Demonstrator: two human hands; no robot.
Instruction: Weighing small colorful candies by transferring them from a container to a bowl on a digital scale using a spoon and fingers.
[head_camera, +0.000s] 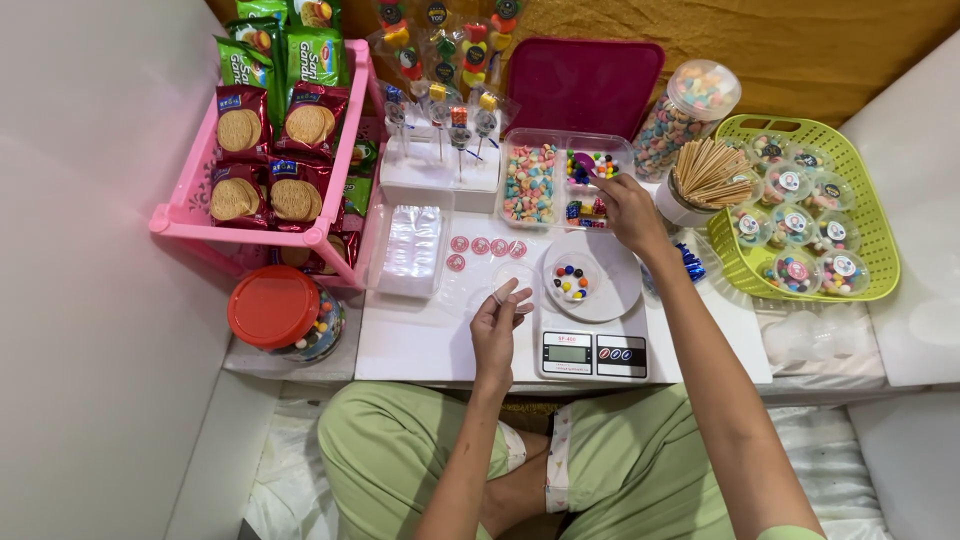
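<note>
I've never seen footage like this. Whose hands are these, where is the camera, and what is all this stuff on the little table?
There is no machine here: a person sits cross-legged and wears a camera on the head, so the single picture looks down at their own two hands. The right hand reaches with a small purple scoop into a clear divided box of sweets. The left hand holds a small clear lid in its fingers. Between them sits a white kitchen scale, with a small clear cup of coloured candies on its round plate. Around it are a pink rack of biscuit packets, a red-lidded jar, a cup of wooden sticks and a green basket of filled cups.
</note>
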